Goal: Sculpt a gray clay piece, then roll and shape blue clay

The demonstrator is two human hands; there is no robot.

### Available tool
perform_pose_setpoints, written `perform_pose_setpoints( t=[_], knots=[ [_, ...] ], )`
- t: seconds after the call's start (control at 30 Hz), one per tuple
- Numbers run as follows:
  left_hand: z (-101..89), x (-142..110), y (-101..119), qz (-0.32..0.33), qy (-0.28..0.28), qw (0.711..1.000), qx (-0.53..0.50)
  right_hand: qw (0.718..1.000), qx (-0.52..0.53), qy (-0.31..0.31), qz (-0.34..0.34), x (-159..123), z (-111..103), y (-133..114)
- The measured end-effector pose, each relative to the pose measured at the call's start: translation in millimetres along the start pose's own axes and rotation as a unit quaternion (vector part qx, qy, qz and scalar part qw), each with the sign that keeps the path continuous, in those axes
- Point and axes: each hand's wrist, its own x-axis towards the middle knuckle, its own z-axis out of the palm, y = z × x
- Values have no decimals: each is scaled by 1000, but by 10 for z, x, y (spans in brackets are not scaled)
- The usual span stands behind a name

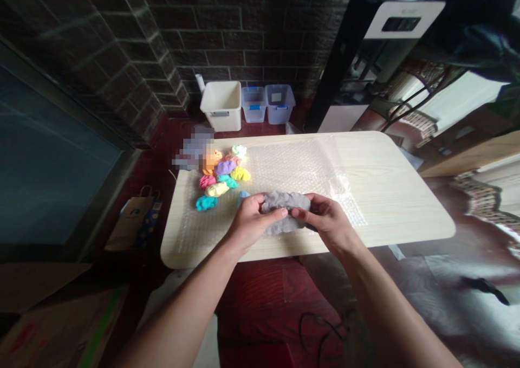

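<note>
A lumpy piece of grey modelling clay [286,200] is held up between both hands above the table's near edge. My left hand [251,219] grips its left end, with the thumb pressed on the front. On the right end, my right hand [325,216] is closed too, its thumb pushing near the middle. The fingers behind the clay are hidden. A small blue lump [244,194] shows just behind my left hand. Farther left lie several coloured clay lumps, among them a teal one [206,202], a pale yellow one [217,189] and a purple one [225,167].
Bubble wrap [292,162] covers much of the pale wooden table [402,194]. Beyond it, a white bin [221,105] and two clear bins [279,105] stand by the brick wall. A water dispenser [345,75] is at the back right; a paper bag [130,221] sits on the left.
</note>
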Motion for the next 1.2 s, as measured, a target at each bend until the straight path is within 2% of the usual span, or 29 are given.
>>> perform_pose_setpoints(
  t=[0.17, 0.3, 0.43, 0.57, 0.77, 0.9, 1.2],
  knots=[
    [-3, -7, -16, 0, 0, 1000, 0, 1000, -7, 5, 3, -5, 16, 1],
    [-10, 5, -24, 6, 34, 999, 1, 1000, 0, 19, -4, -8, -7, -32],
    [-27, 26, 12, 18, 51, 998, -37, 998, 27, 45, 28, -2, -59, -89],
    [-26, 21, 34, 12, 40, 999, -32, 998, 22, 27, 51, 6, -46, -74],
    [2, -12, 42, -15, 23, 1000, -16, 1000, -16, 26, -6, 30, -13, -1],
    [4, -20, 53, -25, -1, 999, -21, 999, -28, 32, -20, 19, -22, -10],
    [-18, -18, 21, -27, -18, 999, -5, 999, -25, -2, 32, -13, -5, -18]
  ],
)
